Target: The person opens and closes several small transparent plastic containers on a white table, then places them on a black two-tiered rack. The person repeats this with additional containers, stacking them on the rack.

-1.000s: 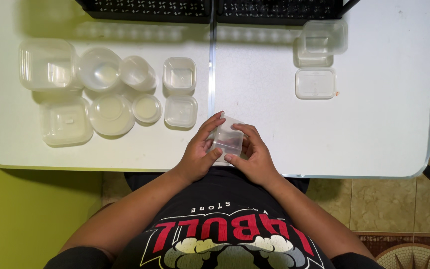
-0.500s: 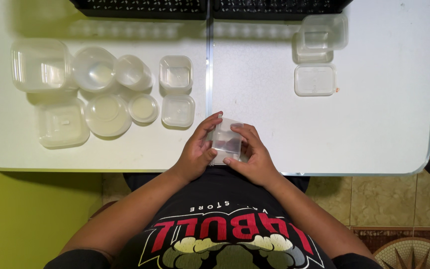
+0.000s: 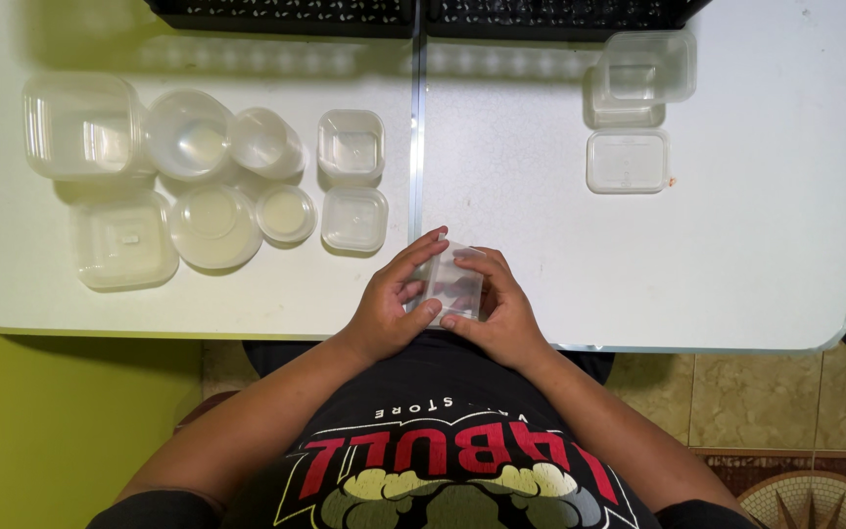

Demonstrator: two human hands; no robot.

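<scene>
Small clear square plastic container (image 3: 453, 284) sitting between both hands.
Left hand (image 3: 391, 309) and right hand (image 3: 501, 315) are clamping its sides at the white table's (image 3: 697, 264) near edge.

Clear, colourless small square container (image 3: 452, 284) between left hand (image 3: 389, 309) and right hand (image 3: 503, 313), over white table (image 3: 736, 255) split by a grey seam; left of that seam, frosted translucent tubs and lids (image 3: 212, 227); beyond, black perforated crates (image 3: 423, 12); shirt (image 3: 443, 460) black with red-and-cream print; wall yellow-green
</scene>
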